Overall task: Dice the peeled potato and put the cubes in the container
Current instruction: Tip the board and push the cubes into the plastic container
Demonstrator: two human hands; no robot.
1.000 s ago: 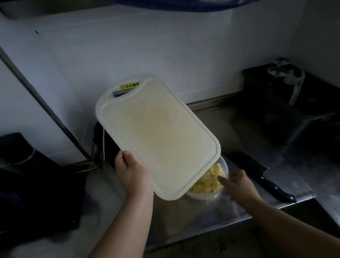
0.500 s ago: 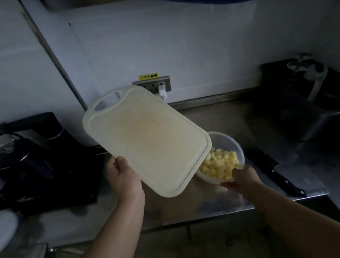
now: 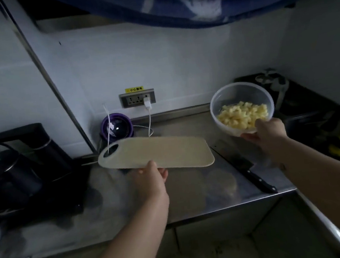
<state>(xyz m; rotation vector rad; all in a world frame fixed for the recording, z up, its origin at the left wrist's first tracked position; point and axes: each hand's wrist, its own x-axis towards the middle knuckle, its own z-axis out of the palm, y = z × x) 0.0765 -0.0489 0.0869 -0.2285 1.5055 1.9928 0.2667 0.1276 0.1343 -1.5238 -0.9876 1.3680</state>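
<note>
The cubes [image 3: 243,116] are heaped in the container [image 3: 242,91], held aloft at the frame's right, its rim pinched by the right grip [image 3: 267,136]. The board [image 3: 159,152] is clasped at centre by the left grip [image 3: 152,178]. Were the tilted container let slip, cubes could be spilled.

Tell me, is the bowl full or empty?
Partly full: yellow potato cubes cover the bottom of the clear bowl, well below its rim.

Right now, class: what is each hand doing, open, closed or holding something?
Left hand: closed, gripping the cutting board by its near edge.
Right hand: closed, holding the container of potato cubes.
</note>
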